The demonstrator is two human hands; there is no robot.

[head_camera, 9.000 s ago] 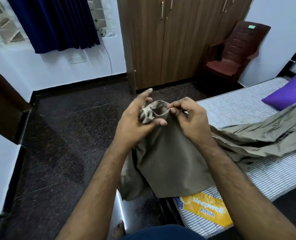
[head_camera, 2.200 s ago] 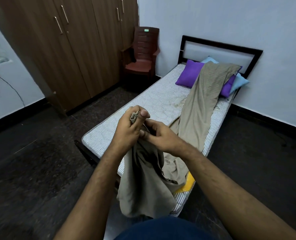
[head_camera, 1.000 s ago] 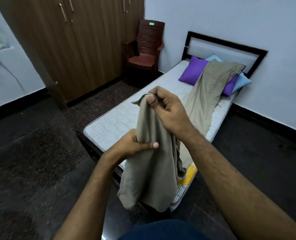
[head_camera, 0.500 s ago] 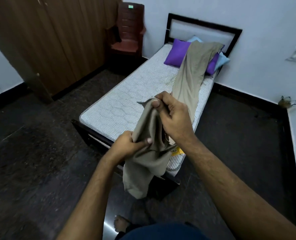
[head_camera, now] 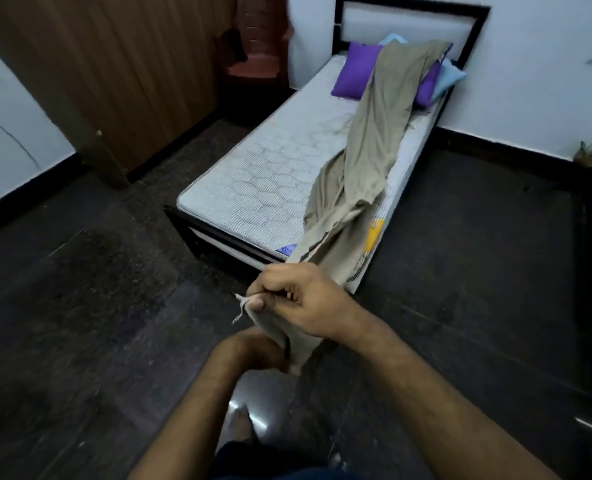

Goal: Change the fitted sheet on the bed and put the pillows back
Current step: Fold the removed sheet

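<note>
Hands (left (head_camera: 253, 351), right (head_camera: 298, 299)) grip khaki sheet (head_camera: 374, 133) trailing across mattress (head_camera: 253, 188).

sheet (head_camera: 374, 140) on mattress (head_camera: 270, 188) | pillows (head_camera: 355, 71) at headboard (head_camera: 408, 26) | chair (head_camera: 256, 46) left

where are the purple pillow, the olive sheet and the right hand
purple pillow (head_camera: 355, 71), head view, middle of its face
olive sheet (head_camera: 377, 133), head view, strip lying on the mattress
right hand (head_camera: 301, 299), head view, back of the hand

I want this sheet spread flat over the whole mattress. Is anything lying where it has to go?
Yes. The pillows lie at the head of the mattress, partly under the sheet that both hands hold.
</note>
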